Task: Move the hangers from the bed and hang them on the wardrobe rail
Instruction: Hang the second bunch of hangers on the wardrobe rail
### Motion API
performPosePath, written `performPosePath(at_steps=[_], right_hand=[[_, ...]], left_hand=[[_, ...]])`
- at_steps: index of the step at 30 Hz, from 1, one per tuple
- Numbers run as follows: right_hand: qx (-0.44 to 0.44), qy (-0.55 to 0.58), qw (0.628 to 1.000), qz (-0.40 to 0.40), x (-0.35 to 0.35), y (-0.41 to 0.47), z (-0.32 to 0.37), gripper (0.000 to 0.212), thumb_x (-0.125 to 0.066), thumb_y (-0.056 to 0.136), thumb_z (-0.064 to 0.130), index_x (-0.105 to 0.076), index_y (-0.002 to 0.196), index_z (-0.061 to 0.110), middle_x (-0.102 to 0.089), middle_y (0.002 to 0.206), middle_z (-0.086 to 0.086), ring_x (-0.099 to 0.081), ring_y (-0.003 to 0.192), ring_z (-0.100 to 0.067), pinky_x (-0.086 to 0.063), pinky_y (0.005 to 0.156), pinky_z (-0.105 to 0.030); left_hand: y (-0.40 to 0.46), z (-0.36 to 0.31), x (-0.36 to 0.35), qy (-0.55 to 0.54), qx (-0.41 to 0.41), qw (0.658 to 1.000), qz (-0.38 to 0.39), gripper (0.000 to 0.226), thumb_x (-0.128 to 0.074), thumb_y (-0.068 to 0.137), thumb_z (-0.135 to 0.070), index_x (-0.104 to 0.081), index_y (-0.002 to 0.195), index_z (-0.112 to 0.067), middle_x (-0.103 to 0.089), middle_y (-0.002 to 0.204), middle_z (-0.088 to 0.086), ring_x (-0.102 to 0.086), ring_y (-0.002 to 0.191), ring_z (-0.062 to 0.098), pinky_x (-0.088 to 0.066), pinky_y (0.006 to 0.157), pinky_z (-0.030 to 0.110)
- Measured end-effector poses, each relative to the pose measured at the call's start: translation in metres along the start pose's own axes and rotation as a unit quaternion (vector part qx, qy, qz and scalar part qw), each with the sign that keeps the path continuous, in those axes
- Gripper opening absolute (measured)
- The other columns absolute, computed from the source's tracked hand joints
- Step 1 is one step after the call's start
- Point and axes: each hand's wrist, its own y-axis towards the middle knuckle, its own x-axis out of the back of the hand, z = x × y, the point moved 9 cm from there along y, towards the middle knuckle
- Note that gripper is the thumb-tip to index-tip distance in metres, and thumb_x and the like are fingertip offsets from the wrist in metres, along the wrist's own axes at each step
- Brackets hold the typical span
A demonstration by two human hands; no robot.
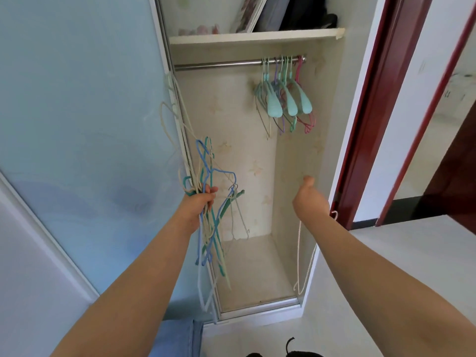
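The open wardrobe has a metal rail (219, 65) under a shelf. Several teal, purple, pink and white hangers (284, 99) hang bunched at the rail's right end. My left hand (199, 202) grips a tangled bundle of blue, teal and cream wire hangers (210, 228) in front of the wardrobe's left edge, well below the rail. My right hand (310, 202) is raised inside the wardrobe opening with its back to me and its fingers hidden. A white wire hanger (298, 253) dangles from it, the hook showing beside the wrist.
A pale blue sliding door (77, 124) stands at the left. The shelf (252, 36) above the rail carries a picture frame and dark items. A dark red door frame (373, 112) rises at the right. The left stretch of the rail is bare.
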Motion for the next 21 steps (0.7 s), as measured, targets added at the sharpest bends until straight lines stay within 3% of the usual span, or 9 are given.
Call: performPosePath(at_steps=[3, 6, 8, 10, 15, 19, 21], right_hand=[[0.003, 0.024, 1.0, -0.018, 0.016, 0.004, 0.002, 0.05, -0.037, 0.086, -0.006, -0.033, 0.134, 0.004, -0.062, 0.108, -0.014, -0.062, 0.085, -0.031, -0.039, 0.064, -0.03], [0.057, 0.14, 0.988, -0.023, 0.037, 0.008, 0.02, 0.03, -0.034, 0.092, 0.005, -0.046, 0.118, 0.015, -0.061, 0.081, -0.002, -0.06, 0.07, -0.026, -0.036, 0.057, -0.028], [0.101, 0.28, 0.955, -0.003, 0.049, 0.008, 0.038, 0.02, -0.032, 0.099, 0.021, -0.048, 0.11, 0.024, -0.054, 0.065, 0.005, -0.057, 0.056, -0.009, -0.04, 0.051, -0.025], [0.111, 0.388, 0.914, 0.043, 0.055, 0.009, 0.058, 0.02, -0.037, 0.1, 0.029, -0.046, 0.117, 0.024, -0.049, 0.061, 0.006, -0.049, 0.047, 0.002, -0.041, 0.047, -0.019], [0.166, 0.245, 0.942, 0.157, 0.053, 0.003, 0.106, 0.03, -0.036, 0.102, 0.027, -0.051, 0.12, 0.009, -0.057, 0.066, 0.003, -0.053, 0.061, -0.009, -0.041, 0.061, -0.026], [0.195, 0.342, 0.887, 0.241, 0.06, -0.01, 0.122, 0.033, -0.033, 0.103, 0.021, -0.04, 0.135, 0.018, -0.053, 0.057, 0.002, -0.044, 0.048, -0.011, -0.044, 0.056, -0.024], [0.168, 0.414, 0.865, 0.229, 0.068, -0.007, 0.122, 0.033, -0.034, 0.103, 0.021, -0.037, 0.135, 0.017, -0.047, 0.056, 0.001, -0.036, 0.046, -0.011, -0.034, 0.049, -0.024]], left_hand=[[-0.002, -0.001, 0.0, 0.018, -0.009, 1.0, -0.016, 0.036, -0.048, 0.09, 0.009, -0.039, 0.065, -0.016, -0.065, 0.103, 0.005, -0.044, 0.057, 0.01, -0.036, 0.055, 0.023], [-0.003, -0.001, -0.003, 0.025, -0.009, 1.0, -0.016, 0.036, -0.049, 0.091, 0.006, -0.039, 0.065, -0.016, -0.065, 0.112, 0.008, -0.044, 0.057, 0.01, -0.037, 0.055, 0.022], [-0.003, 0.0, -0.004, 0.022, -0.004, 1.0, -0.017, 0.035, -0.05, 0.093, 0.004, -0.04, 0.066, -0.016, -0.064, 0.118, 0.009, -0.045, 0.058, 0.01, -0.039, 0.056, 0.021], [-0.005, 0.001, -0.005, 0.017, 0.004, 1.0, -0.017, 0.033, -0.051, 0.095, 0.0, -0.042, 0.068, -0.017, -0.064, 0.121, 0.008, -0.043, 0.058, 0.01, -0.04, 0.051, 0.017], [-0.007, 0.006, -0.01, -0.004, 0.016, 1.0, -0.011, 0.027, -0.052, 0.096, -0.005, -0.047, 0.072, -0.016, -0.062, 0.128, 0.006, -0.043, 0.059, 0.01, -0.042, 0.048, 0.013], [-0.009, 0.008, -0.013, -0.008, 0.021, 1.0, -0.012, 0.003, -0.051, 0.097, -0.008, -0.05, 0.096, -0.01, -0.057, 0.135, 0.007, -0.044, 0.061, 0.007, -0.041, 0.058, 0.016], [-0.009, 0.008, -0.013, -0.004, 0.018, 1.0, -0.017, 0.005, -0.051, 0.097, -0.008, -0.047, 0.1, -0.01, -0.052, 0.139, 0.015, -0.043, 0.06, 0.008, -0.041, 0.054, 0.015]])
